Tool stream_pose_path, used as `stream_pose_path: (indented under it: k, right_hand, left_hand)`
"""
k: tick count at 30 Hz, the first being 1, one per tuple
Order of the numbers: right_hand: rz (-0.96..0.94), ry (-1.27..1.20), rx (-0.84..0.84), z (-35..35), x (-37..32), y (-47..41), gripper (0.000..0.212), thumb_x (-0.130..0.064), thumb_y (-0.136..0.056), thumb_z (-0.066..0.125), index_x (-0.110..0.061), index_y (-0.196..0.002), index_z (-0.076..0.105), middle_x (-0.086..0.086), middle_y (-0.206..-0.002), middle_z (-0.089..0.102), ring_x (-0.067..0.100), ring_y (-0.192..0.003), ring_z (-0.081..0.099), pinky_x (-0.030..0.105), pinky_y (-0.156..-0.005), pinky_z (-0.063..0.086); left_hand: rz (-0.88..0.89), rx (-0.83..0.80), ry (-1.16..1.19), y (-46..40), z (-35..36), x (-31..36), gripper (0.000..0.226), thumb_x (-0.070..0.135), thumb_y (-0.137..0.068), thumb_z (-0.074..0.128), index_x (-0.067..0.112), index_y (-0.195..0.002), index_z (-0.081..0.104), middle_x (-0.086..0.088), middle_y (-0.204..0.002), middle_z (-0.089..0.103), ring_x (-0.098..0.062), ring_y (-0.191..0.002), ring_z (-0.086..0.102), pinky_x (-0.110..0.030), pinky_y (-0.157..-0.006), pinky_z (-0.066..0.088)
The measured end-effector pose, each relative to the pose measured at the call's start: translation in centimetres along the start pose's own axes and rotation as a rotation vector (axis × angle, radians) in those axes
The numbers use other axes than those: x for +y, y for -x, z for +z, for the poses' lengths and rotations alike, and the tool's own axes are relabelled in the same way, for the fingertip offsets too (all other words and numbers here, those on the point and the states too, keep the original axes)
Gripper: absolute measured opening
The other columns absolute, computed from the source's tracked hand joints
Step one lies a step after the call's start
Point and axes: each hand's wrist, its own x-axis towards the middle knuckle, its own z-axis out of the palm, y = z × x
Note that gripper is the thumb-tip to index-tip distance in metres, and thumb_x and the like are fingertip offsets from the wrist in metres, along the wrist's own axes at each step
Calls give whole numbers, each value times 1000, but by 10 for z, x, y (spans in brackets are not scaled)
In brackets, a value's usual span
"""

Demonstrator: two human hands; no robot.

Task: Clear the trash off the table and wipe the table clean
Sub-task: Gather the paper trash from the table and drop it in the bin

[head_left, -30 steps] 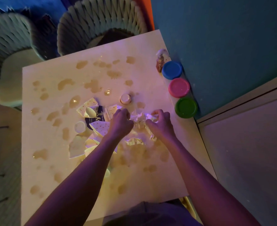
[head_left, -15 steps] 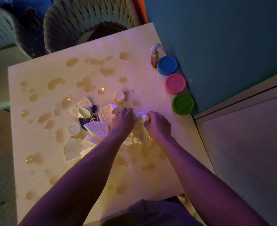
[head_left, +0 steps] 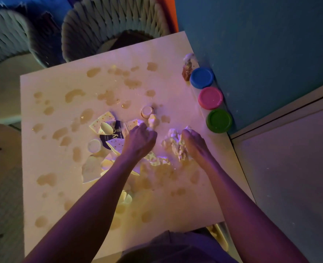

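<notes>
Gathering trash at mid-tabletop

On the pale square tabletop (head_left: 48, 215), blotched with brownish spills, the left hand (head_left: 137, 141) curls its fingers (head_left: 147, 130) around a small pale scrap, likely to lift it out of the litter. To its right, the right hand (head_left: 193, 141) closes on a crumpled white paper wad (head_left: 173, 143), perhaps bunching it for one carry. Left of both lie torn dotted paper pieces (head_left: 104, 123). Farther off, blue (head_left: 202, 77), pink (head_left: 210, 97) and green (head_left: 218, 120) lidded tubs line the right edge, out of the way.

Smooth matt table (head_left: 48, 154) wet with glossy puddles (head_left: 75, 94); crumpled paper wad (head_left: 174, 144).
</notes>
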Motion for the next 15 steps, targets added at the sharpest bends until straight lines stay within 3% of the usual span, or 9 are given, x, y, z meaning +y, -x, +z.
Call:
stream_pose_path:
  k: [2,4,6,8,11,13,15]
  right_hand:
    - [28,4,-32,2,3,1,32,-47,-96,42,-21,-87,60,-7,-72,60,6,-60,55,15,-48,44]
    - [44,35,-28,8,11,-1,43,-61,-95,39,-28,-99,66,-10,-85,65,11,-78,61,23,-70,49]
    - [61,90,20,11,17,-1,49,-62,-94,38,-23,-94,69,0,-93,69,23,-91,63,34,-85,49]
    - [73,126,74,13,22,2,46,-54,-87,41,-16,-79,66,7,-85,71,29,-89,65,36,-81,50]
    - [77,99,113,14,28,9,45,-52,-73,42,-13,-73,64,3,-72,70,28,-79,65,34,-69,49]
    - [72,82,154,14,35,9,37,-50,-75,51,-14,-78,60,3,-80,70,27,-82,63,32,-65,44]
    - [69,99,165,16,42,6,26,-41,-80,55,-18,-92,56,7,-96,68,30,-91,62,32,-71,46]
  left_hand:
    - [30,22,-8,8,0,-1,36,50,-91,48,14,-83,48,-16,-94,64,-37,-91,59,-34,-69,34]
    - [63,31,-28,17,1,1,43,56,-97,47,16,-81,49,-19,-98,67,-37,-92,61,-34,-69,34]
    - [86,-4,-58,24,6,2,44,49,-101,45,11,-79,51,-22,-92,63,-41,-90,59,-39,-68,40]
    - [83,-37,-74,30,14,0,33,36,-100,49,7,-86,54,-23,-93,62,-43,-91,59,-42,-71,42]
    - [49,-91,-90,37,23,-7,27,29,-92,60,6,-105,56,-18,-105,62,-39,-96,59,-36,-72,38]
    - [54,-129,-94,40,27,-8,33,29,-90,66,6,-112,55,-15,-110,60,-35,-98,58,-34,-74,39]
    - [68,-160,-104,41,31,-7,40,31,-87,70,8,-116,56,-14,-113,59,-33,-100,57,-35,-77,42]
